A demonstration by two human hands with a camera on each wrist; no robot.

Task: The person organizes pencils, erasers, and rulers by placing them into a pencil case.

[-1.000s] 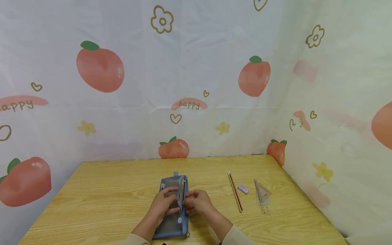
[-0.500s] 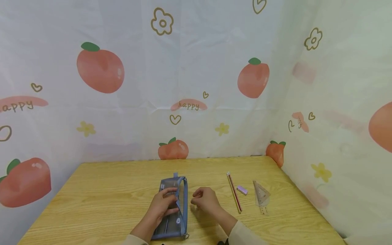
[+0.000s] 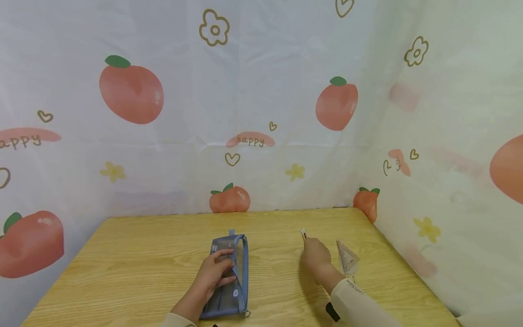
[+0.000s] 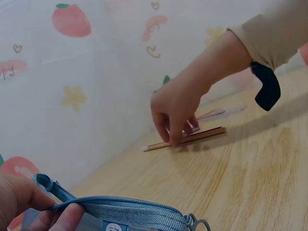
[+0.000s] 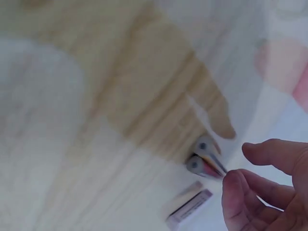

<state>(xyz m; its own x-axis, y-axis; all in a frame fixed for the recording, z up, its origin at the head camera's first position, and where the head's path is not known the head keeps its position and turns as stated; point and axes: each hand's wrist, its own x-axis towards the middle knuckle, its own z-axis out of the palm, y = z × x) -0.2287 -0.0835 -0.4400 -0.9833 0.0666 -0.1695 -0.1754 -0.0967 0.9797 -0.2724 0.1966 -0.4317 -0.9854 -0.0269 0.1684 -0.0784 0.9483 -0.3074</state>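
In the head view a blue-grey mesh pencil case (image 3: 220, 302) lies on the wooden table with its zip side gaping. My left hand (image 3: 214, 272) rests over it; the left wrist view shows thumb and fingers pinching the zipped edge (image 4: 130, 202). To the right, my right hand (image 3: 316, 256) reaches down over two pencils (image 4: 207, 135), covering most of them from above. Its fingertips are right at the pencils, with thumb and forefinger apart in the right wrist view. Beside the pencils' ends (image 5: 203, 146) lies a small purple eraser (image 5: 190, 209), hidden in the head view.
Right of my right hand lie a clear set square (image 3: 347, 256) and other clear drawing tools, partly behind the sleeve (image 3: 359, 302). The table (image 3: 155, 254) meets a fruit-print curtain (image 3: 184, 172) at the back and right. A metal pull ring (image 4: 197, 224) hangs from the case's zip.
My right hand has left the pencil case, moving right across the table and down over the pencils. My left hand has stayed on the case, whose opening now shows more widely.
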